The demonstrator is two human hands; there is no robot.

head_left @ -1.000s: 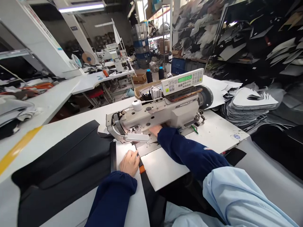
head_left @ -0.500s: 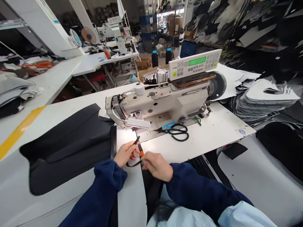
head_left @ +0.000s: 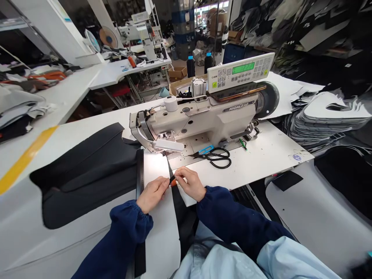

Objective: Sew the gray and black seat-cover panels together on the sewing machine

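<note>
My left hand (head_left: 152,192) and my right hand (head_left: 190,183) meet over a narrow black strap (head_left: 176,193) with an orange piece at the fingertips. Both pinch the strap where it lies on a white panel (head_left: 159,217) in front of the needle. The beige sewing machine (head_left: 197,122) stands just behind my hands, its lamp lighting the panel. A large dark fabric piece (head_left: 87,174) lies to the left of my left hand.
Black scissors and a blue-handled snip (head_left: 216,157) lie on the white table (head_left: 261,159) right of the needle. A control panel (head_left: 244,71) sits on top of the machine. Stacked white cut pieces (head_left: 325,120) are at the right. Other sewing tables stand behind.
My right hand came out from under the machine arm to the strap. Both hands lifted the strap's end, then laid it down flat toward the needle and pinched it at the orange piece.
</note>
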